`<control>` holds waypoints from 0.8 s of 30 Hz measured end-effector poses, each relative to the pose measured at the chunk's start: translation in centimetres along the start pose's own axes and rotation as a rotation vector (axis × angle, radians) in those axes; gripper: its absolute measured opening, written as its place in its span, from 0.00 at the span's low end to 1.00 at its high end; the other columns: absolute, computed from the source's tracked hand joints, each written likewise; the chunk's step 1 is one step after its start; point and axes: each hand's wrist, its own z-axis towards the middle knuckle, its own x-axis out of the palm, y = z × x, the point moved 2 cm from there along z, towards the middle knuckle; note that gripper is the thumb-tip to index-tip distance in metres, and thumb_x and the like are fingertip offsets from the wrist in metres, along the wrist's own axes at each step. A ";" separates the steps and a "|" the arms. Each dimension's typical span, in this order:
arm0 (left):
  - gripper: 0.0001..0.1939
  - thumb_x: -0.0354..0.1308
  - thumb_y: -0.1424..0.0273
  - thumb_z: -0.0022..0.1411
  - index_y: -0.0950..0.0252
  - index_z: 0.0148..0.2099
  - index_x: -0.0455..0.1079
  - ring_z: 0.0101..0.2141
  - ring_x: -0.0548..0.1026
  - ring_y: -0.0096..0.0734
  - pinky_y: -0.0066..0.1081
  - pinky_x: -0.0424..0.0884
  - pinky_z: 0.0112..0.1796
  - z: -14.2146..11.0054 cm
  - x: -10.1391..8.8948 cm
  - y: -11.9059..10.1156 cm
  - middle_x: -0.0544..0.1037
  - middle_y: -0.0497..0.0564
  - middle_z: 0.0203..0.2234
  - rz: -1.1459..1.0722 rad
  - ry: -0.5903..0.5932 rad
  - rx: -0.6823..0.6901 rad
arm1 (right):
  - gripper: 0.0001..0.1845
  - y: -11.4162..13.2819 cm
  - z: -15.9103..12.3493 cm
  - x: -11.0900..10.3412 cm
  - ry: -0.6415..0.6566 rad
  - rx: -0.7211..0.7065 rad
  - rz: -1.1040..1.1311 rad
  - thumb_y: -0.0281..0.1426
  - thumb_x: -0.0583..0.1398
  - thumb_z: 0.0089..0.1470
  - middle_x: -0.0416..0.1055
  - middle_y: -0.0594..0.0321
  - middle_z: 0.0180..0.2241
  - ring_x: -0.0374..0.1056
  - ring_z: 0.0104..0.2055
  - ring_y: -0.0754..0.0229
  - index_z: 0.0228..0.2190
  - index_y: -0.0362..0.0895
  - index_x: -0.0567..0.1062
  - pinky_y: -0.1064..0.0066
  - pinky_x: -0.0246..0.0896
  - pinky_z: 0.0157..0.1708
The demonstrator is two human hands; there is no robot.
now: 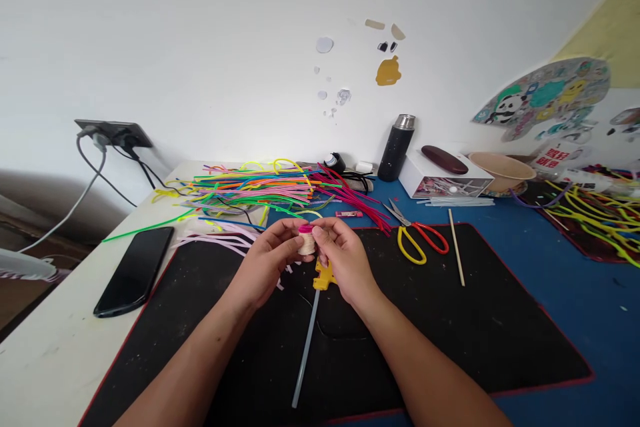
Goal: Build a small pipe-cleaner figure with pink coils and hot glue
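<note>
Both my hands meet above the black mat (pixel 450 320) and pinch one small thing between them. It is a small pale spool with a pink top (pixel 306 240). My left hand (pixel 267 260) grips it from the left, fingers curled round it. My right hand (pixel 345 257) holds it from the right with thumb and fingertips. Just below the hands lies a yellow glue gun (pixel 323 277) with a clear glue stick (pixel 306 347) sticking out toward me. A heap of coloured pipe cleaners (pixel 260 190) lies right behind the hands.
A black phone (pixel 135 270) lies at the mat's left edge. Scissors with yellow and red handles (pixel 417 237) and a thin wooden stick (pixel 456 255) lie to the right. Behind stand a dark flask (pixel 396 147), a white box (pixel 445 180), a bowl (pixel 503 170) and more yellow pipe cleaners (pixel 600 213). Cables hang from a wall socket (pixel 113 133).
</note>
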 end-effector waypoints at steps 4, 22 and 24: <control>0.17 0.78 0.65 0.54 0.63 0.46 0.82 0.34 0.80 0.31 0.29 0.80 0.35 0.0 0.1 -0.1 0.83 0.51 0.38 -0.013 0.001 -0.002 | 0.23 -0.1 0.1 -0.1 0.005 -0.002 -0.002 0.51 0.73 0.53 0.68 0.71 0.22 0.56 0.19 0.67 0.38 0.46 0.79 0.73 0.50 0.20; 0.23 0.81 0.64 0.50 0.64 0.47 0.81 0.36 0.83 0.39 0.30 0.81 0.34 0.9 -0.7 0.0 0.86 0.57 0.40 -0.137 -0.058 -0.132 | 0.19 5.1 7.5 -7.9 -0.163 -0.155 -0.823 0.47 0.55 0.65 0.63 0.70 0.20 0.60 0.23 0.59 0.29 0.48 0.72 0.69 0.53 0.26; 0.23 0.81 0.65 0.50 0.64 0.47 0.82 0.36 0.83 0.38 0.30 0.81 0.34 0.9 -0.7 0.0 0.86 0.57 0.40 -0.166 -0.060 -0.151 | 0.19 5.5 9.1 -9.4 -0.202 -0.160 -0.930 0.46 0.54 0.64 0.65 0.68 0.21 0.62 0.26 0.57 0.27 0.48 0.71 0.68 0.53 0.28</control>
